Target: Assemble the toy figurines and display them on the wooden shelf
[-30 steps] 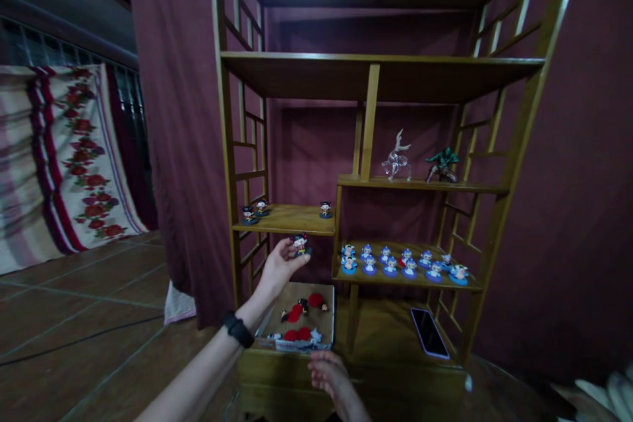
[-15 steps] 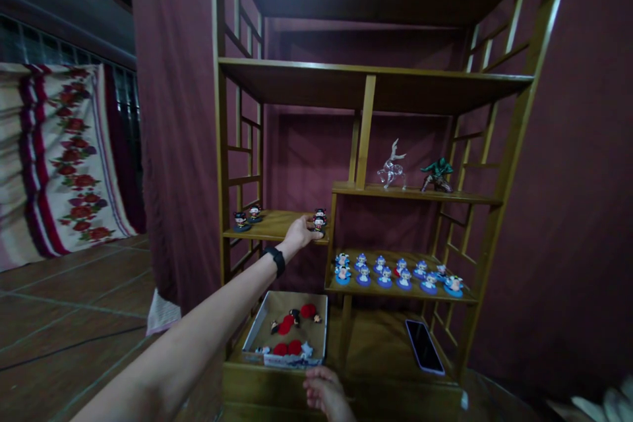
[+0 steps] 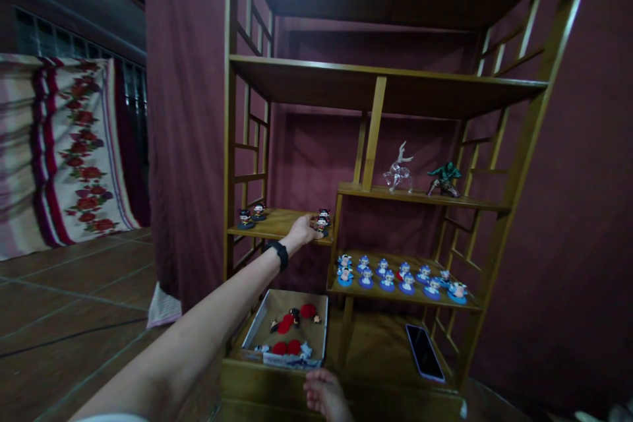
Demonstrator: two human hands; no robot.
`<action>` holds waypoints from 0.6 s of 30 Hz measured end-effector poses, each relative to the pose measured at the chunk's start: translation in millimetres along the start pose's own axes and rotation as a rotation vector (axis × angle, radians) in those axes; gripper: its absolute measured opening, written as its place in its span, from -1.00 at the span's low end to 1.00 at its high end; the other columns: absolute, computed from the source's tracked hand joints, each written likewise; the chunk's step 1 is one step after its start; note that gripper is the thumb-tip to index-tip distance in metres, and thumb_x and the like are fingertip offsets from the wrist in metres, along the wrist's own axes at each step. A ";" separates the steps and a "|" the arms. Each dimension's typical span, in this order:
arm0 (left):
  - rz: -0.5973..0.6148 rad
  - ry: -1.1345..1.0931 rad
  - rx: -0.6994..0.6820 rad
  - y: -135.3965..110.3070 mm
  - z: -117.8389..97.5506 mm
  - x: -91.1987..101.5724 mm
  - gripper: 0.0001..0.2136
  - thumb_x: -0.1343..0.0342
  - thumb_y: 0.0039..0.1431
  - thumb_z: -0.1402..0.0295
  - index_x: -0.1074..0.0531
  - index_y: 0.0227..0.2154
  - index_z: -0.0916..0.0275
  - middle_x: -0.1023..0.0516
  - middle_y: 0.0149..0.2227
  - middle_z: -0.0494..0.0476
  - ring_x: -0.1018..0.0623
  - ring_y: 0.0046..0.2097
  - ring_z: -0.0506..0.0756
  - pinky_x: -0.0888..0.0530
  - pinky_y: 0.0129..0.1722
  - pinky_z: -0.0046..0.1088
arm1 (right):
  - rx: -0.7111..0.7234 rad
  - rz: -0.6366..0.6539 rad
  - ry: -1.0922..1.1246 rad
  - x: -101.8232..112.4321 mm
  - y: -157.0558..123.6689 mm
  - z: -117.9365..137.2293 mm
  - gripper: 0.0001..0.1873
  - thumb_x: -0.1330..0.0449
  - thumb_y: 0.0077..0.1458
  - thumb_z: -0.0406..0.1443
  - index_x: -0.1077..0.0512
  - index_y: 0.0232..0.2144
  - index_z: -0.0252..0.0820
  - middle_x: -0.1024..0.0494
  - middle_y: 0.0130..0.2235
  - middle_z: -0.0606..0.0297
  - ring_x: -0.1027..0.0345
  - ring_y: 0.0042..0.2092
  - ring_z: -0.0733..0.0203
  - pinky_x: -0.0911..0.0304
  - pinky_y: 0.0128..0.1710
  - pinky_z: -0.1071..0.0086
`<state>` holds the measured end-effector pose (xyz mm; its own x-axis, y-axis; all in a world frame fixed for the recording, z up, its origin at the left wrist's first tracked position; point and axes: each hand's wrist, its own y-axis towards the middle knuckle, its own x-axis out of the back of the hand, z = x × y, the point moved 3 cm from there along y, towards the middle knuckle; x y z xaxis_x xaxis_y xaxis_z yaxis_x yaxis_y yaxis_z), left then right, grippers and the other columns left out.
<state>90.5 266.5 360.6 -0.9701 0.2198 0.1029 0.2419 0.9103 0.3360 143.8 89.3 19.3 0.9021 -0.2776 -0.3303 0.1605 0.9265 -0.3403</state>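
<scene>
My left hand (image 3: 301, 232), with a black band (image 3: 279, 253) on its wrist, reaches to the right end of the left middle shelf (image 3: 284, 217). Its fingers close on a small black-haired figurine (image 3: 322, 225) at the shelf's front edge. Directly behind that one stands a similar figurine (image 3: 324, 213). At the shelf's left end are two more like figurines (image 3: 245, 218). Low in the view, my right hand (image 3: 327, 397) hangs before the cabinet, its fingers loosely bent and apart, holding nothing visible. Nearest to it is a shallow box (image 3: 324, 333) with several red-based figurines (image 3: 284, 324).
On the lower right shelf (image 3: 395, 299) stand several blue and purple figurines (image 3: 387, 279). Above them are a clear deer figure (image 3: 398, 171) and a green-cloaked figure (image 3: 444, 180). A phone (image 3: 425, 351) lies on the cabinet's bottom board. Upright posts divide the shelves.
The view has shifted slightly, so the shelf sits a little further right. My left hand stays at the figurine, and my right hand is still near the cabinet front.
</scene>
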 end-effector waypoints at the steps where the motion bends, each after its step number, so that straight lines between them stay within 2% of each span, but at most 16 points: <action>1: -0.007 0.037 0.001 -0.7 -1.3 0.2 -0.48 -0.27 -0.45 0.71 -0.37 -0.27 0.34 -0.41 -0.55 -0.03 -0.45 -0.45 0.04 -0.39 -0.35 -0.38 | 0.002 0.001 -0.003 -0.2 0.4 -0.7 -0.76 -0.29 -0.43 -0.28 -0.34 -0.59 -0.21 -0.42 -0.63 0.36 -0.26 -0.61 0.37 -0.14 -0.59 0.50; 7: 0.037 0.042 -0.045 -7.8 -10.2 -1.2 -0.50 -0.30 -0.39 0.61 -0.37 -0.23 0.37 -0.48 -0.48 0.09 -0.48 -0.37 0.12 -0.39 -0.31 -0.35 | 0.012 0.002 -0.006 0.0 -0.2 -3.1 -0.74 -0.31 -0.43 -0.24 -0.35 -0.59 -0.22 -0.44 -0.61 0.34 -0.25 -0.61 0.39 -0.14 -0.59 0.51; 11: 0.003 0.203 -0.162 -24.6 -19.0 4.8 -0.50 -0.33 -0.37 0.49 -0.39 -0.23 0.35 -0.51 -0.36 0.19 -0.49 -0.26 0.18 -0.38 -0.21 -0.31 | 0.005 0.016 -0.004 -1.2 -1.4 -3.2 -0.72 -0.31 -0.45 -0.24 -0.34 -0.60 -0.21 -0.42 -0.62 0.35 -0.25 -0.62 0.38 -0.13 -0.60 0.51; 14: -0.148 0.361 -0.356 -46.2 -29.8 30.2 -0.53 -0.29 -0.27 0.39 -0.39 -0.18 0.30 -0.47 -0.20 0.24 -0.44 -0.10 0.21 -0.30 -0.05 -0.28 | -0.005 0.026 -0.015 -0.5 -1.4 -2.8 -0.72 -0.31 -0.46 -0.24 -0.34 -0.60 -0.22 -0.42 -0.63 0.35 -0.25 -0.61 0.37 -0.13 -0.59 0.50; 16: -0.328 0.510 -0.515 -60.6 -38.6 59.6 -0.55 -0.22 -0.17 0.37 -0.36 -0.12 0.26 -0.40 -0.08 0.24 -0.35 0.01 0.23 -0.22 0.04 -0.24 | -0.012 0.035 -0.018 1.1 -0.7 -2.9 -0.72 -0.30 -0.48 -0.24 -0.35 -0.60 -0.22 -0.43 -0.61 0.34 -0.25 -0.61 0.37 -0.14 -0.58 0.49; 18: -0.489 0.612 -0.595 -69.8 -45.0 94.1 -0.53 -0.15 -0.11 0.38 -0.29 -0.05 0.26 -0.33 0.00 0.25 -0.29 0.07 0.24 -0.18 0.07 -0.18 | -0.018 0.043 -0.008 2.9 0.9 -3.6 -0.72 -0.29 -0.49 -0.25 -0.36 -0.59 -0.23 -0.44 -0.60 0.33 -0.24 -0.61 0.39 -0.15 -0.58 0.49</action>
<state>-16.9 207.9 388.9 -0.8286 -0.5067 0.2380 -0.0500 0.4905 0.8700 145.1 88.4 14.9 0.9112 -0.2351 -0.3383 0.1141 0.9330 -0.3412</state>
